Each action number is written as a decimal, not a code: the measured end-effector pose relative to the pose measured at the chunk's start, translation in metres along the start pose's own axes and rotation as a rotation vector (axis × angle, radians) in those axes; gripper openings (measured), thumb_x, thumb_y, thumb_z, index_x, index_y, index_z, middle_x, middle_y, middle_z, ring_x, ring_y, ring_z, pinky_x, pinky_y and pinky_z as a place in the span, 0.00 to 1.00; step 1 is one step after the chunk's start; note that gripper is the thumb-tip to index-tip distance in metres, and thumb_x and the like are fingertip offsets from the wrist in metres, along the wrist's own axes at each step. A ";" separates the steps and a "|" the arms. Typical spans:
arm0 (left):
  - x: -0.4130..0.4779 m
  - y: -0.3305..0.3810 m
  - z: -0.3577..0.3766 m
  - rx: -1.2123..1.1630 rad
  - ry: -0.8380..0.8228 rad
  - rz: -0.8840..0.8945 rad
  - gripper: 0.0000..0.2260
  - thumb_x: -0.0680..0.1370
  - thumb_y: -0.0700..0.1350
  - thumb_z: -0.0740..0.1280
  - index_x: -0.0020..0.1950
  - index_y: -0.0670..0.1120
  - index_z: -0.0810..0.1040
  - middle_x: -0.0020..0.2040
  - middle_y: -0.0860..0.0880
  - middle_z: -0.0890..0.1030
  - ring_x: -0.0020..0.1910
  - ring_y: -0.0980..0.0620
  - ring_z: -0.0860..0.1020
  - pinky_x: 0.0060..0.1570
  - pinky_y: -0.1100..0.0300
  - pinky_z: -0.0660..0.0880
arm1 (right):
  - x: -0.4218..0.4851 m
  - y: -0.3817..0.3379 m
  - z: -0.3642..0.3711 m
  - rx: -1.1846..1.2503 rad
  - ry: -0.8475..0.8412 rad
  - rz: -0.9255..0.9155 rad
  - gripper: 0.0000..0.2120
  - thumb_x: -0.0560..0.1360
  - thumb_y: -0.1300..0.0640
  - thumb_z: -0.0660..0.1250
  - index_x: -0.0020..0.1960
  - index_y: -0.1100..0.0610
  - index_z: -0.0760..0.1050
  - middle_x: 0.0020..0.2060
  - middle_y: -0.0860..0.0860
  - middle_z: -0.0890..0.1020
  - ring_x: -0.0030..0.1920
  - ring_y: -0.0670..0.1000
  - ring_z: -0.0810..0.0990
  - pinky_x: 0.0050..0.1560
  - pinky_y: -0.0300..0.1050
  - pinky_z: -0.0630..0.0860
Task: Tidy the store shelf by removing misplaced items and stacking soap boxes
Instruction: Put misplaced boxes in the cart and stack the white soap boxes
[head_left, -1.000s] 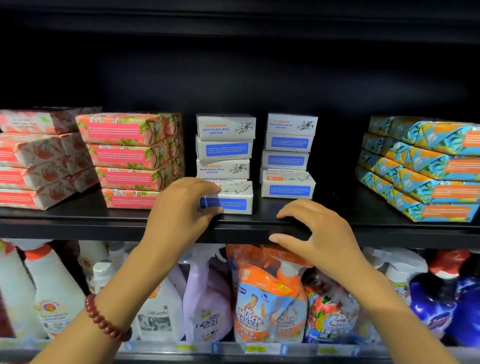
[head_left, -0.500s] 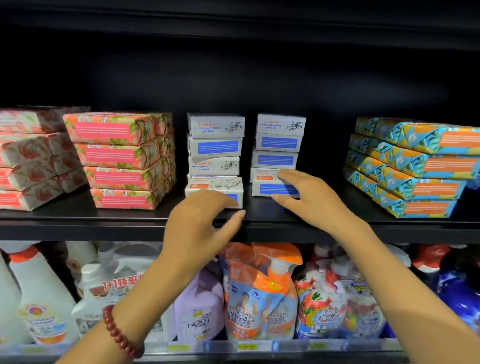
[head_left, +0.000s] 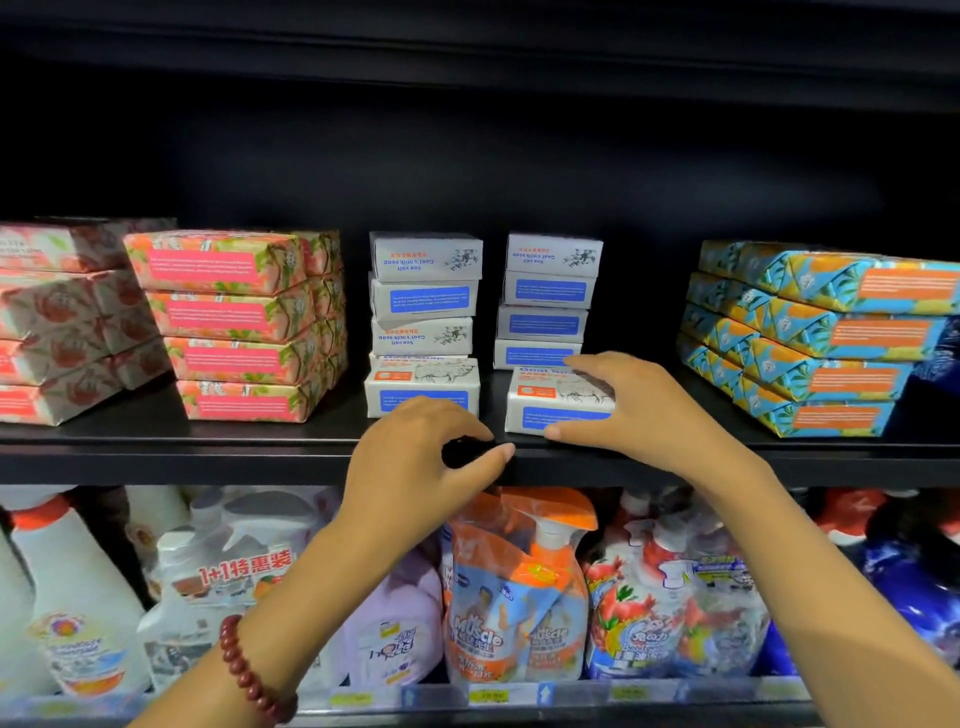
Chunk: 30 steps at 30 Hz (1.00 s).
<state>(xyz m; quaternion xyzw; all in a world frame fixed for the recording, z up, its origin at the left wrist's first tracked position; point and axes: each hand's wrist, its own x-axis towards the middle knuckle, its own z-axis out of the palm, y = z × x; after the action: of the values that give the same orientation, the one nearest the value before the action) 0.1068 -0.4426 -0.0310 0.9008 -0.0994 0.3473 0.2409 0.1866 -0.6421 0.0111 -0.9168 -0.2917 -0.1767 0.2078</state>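
Two stacks of white soap boxes with blue labels stand mid-shelf, a left stack (head_left: 423, 306) and a right stack (head_left: 545, 306). My right hand (head_left: 639, 410) grips one white goat soap box (head_left: 550, 402), which lies in front of the right stack near the shelf's front edge (head_left: 208, 449). My left hand (head_left: 421, 462) hovers at the shelf edge in front of the left stack's bottom box, fingers loosely curled and holding nothing.
Pink floral wrapped soaps (head_left: 228, 322) are stacked at the left, with paler pink ones (head_left: 57, 332) beyond. Blue-and-orange wrapped soaps (head_left: 821, 338) are stacked at the right. On the lower shelf stand spray bottles (head_left: 67, 597) and orange refill pouches (head_left: 519, 587).
My right hand rose from the shelf edge to the right stack and drew one white box forward. My left hand let go of the left stack's bottom box and drew back to the shelf edge.
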 end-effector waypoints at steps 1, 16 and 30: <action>0.001 0.001 -0.001 -0.025 -0.001 -0.025 0.22 0.68 0.67 0.59 0.44 0.53 0.83 0.42 0.59 0.83 0.45 0.59 0.79 0.44 0.58 0.75 | -0.001 0.000 0.000 0.000 -0.004 -0.009 0.36 0.65 0.41 0.74 0.68 0.54 0.69 0.60 0.49 0.74 0.59 0.48 0.71 0.58 0.41 0.69; 0.015 0.032 -0.023 -0.874 0.013 -0.234 0.11 0.70 0.46 0.74 0.48 0.42 0.82 0.34 0.44 0.83 0.32 0.55 0.79 0.34 0.64 0.75 | -0.035 -0.035 -0.005 0.057 0.416 -0.461 0.33 0.67 0.43 0.70 0.67 0.58 0.69 0.61 0.50 0.73 0.63 0.49 0.70 0.62 0.42 0.69; 0.005 0.017 -0.018 -0.858 0.006 -0.191 0.30 0.61 0.57 0.74 0.60 0.48 0.76 0.53 0.55 0.81 0.53 0.59 0.79 0.46 0.66 0.76 | -0.047 -0.035 -0.003 0.169 0.554 -0.409 0.16 0.67 0.68 0.70 0.55 0.63 0.75 0.51 0.52 0.76 0.54 0.45 0.73 0.53 0.31 0.71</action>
<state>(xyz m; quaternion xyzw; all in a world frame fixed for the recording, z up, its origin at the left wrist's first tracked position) 0.0945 -0.4488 -0.0097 0.7233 -0.1504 0.2532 0.6246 0.1289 -0.6390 0.0024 -0.7364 -0.4153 -0.4317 0.3144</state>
